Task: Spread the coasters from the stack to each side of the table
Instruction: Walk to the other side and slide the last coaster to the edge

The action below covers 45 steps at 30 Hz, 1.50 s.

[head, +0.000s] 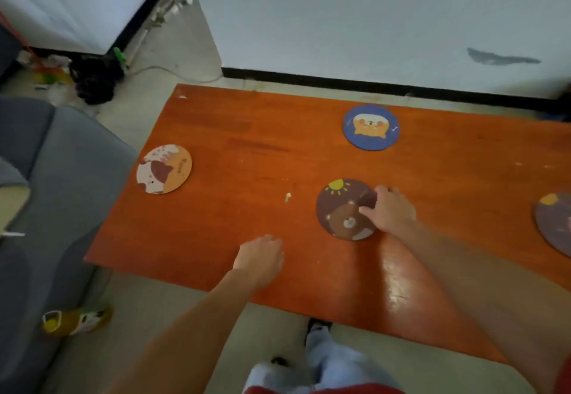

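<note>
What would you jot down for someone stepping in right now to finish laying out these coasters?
Right hand: fingers on the round brown bear coaster near the front middle of the orange wooden table; not lifted.
Left hand: empty, resting at the front edge.
Placed: round tan cat coaster at the left end, round blue coaster at the far side, dark round coaster at the right end.
Left: settle the bear coaster on the near side.

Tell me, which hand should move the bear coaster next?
The right hand, probably. Its fingers already rest on the bear coaster, near the table's middle. The left hand lies on bare wood, apart from every coaster, so it would have to reach over first.
</note>
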Each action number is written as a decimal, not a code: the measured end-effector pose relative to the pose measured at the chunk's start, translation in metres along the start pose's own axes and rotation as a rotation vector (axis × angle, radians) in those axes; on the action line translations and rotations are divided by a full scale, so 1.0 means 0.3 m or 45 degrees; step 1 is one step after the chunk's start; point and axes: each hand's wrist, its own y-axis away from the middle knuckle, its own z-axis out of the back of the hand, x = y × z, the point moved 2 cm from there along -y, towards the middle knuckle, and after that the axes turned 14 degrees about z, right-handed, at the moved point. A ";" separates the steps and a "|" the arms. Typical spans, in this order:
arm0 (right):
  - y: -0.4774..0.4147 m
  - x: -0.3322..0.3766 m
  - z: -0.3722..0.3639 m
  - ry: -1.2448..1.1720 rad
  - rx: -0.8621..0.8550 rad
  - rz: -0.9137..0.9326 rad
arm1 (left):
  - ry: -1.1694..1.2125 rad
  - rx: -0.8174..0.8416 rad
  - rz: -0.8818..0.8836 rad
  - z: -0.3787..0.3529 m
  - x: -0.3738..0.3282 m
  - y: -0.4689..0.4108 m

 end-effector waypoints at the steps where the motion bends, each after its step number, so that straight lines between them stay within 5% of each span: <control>1: -0.018 -0.003 -0.005 -0.044 -0.005 -0.082 | 0.004 0.021 -0.001 -0.008 0.001 -0.010; 10: -0.042 -0.015 -0.035 -0.389 -0.045 -0.312 | -0.025 0.034 -0.086 -0.031 0.027 -0.038; 18: 0.243 0.031 -0.148 -1.141 -0.403 -0.387 | -0.086 0.001 -0.291 -0.050 0.039 -0.015; 29: 0.499 0.075 -0.429 -1.339 -0.440 -0.455 | -0.085 -0.056 -0.351 -0.132 0.071 0.001; 36: 0.560 0.063 -0.445 -0.971 -0.421 -0.371 | -0.089 -0.213 -0.358 -0.156 0.031 -0.028; 41: 0.563 0.051 -0.403 0.009 -0.224 -0.234 | -0.026 -0.241 -0.298 -0.225 -0.010 -0.051; 45: 0.526 -0.006 -0.378 0.237 -0.382 -0.059 | -0.061 -0.212 -0.213 -0.317 0.009 -0.046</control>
